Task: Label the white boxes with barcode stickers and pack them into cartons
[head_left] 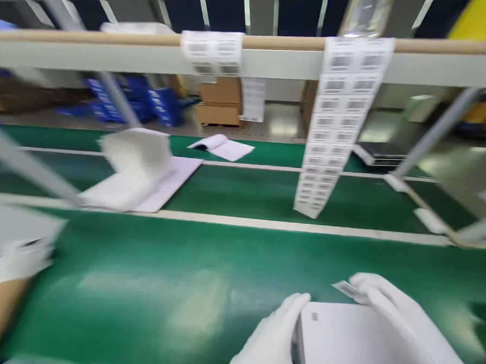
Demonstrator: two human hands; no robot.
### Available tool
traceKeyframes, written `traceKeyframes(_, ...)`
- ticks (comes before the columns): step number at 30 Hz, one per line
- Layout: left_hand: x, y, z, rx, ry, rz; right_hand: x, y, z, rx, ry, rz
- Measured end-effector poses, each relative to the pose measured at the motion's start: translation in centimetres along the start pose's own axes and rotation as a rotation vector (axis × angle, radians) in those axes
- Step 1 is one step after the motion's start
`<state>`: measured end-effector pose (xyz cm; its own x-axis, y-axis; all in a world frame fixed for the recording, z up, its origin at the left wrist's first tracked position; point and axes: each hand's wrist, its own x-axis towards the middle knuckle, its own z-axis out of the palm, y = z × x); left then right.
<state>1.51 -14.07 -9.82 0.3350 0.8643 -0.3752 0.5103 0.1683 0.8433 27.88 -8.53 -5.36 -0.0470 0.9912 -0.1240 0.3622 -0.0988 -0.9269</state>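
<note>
We are gripping a white box (352,340) at five o'clock on the green belt (188,288), our right hand (399,315) pinching a small barcode label (346,288) at its top edge, not yet stuck down, while the thumb (278,328) is clamping its left edge. At nine o'clock, our gloved left hand (13,262) is blurring against a grey sheet (16,227), its grip impossible to tell, and the label strip (331,127) hanging at one o'clock is smearing too.
</note>
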Motion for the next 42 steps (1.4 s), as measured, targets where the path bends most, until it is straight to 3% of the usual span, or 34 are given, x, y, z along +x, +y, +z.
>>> traceKeyframes(4, 0.4, 1.3, 0.8, 0.056, 0.056, 0.023, -1.1, -3.9, -2.2, 0.07, -0.098, 0.048)
traceKeyframes(9, 1.2, 1.3, 1.0, 0.114, 0.038, 0.036, -1.9, -4.7, -2.8, 0.182, -0.106, 0.162)
traceKeyframes(15, 0.9, 1.5, 0.7, 0.083, 0.044, 0.089, -4.0, -5.3, -3.5, -0.213, -0.183, 0.014)
traceKeyframes(22, 0.4, 2.1, 0.3, -0.008, -0.011, 0.115, -4.7, -7.2, -1.1, -0.422, -0.208, 0.197)
traceKeyframes(28, 0.4, 2.4, -0.3, -0.061, -0.055, 0.13, -3.8, -6.4, 1.3, -0.508, -0.289, 0.215)
traceKeyframes(42, 0.7, 2.6, -0.7, -0.091, -0.098, 0.086, -3.4, -5.2, 2.0, -0.568, -0.277, 0.245)
